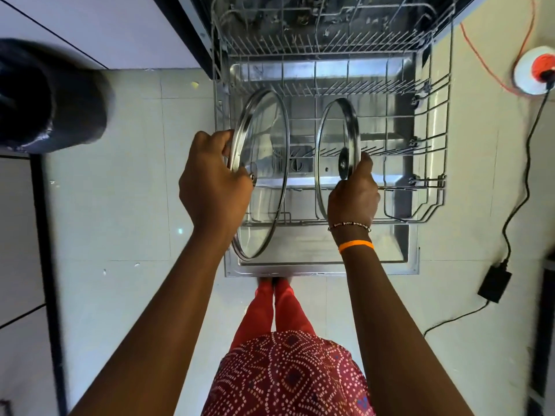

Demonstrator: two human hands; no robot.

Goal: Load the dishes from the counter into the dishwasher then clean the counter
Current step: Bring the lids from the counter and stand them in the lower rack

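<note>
Two glass lids (261, 163) on edge over bare rack (432, 187), left grip (213, 181), right grip (354, 193) clasping rims

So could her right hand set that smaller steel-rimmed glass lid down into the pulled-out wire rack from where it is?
Probably yes. The right hand holds the smaller steel-rimmed glass lid on edge directly above the pulled-out wire rack, whose slots below look bare.
</note>
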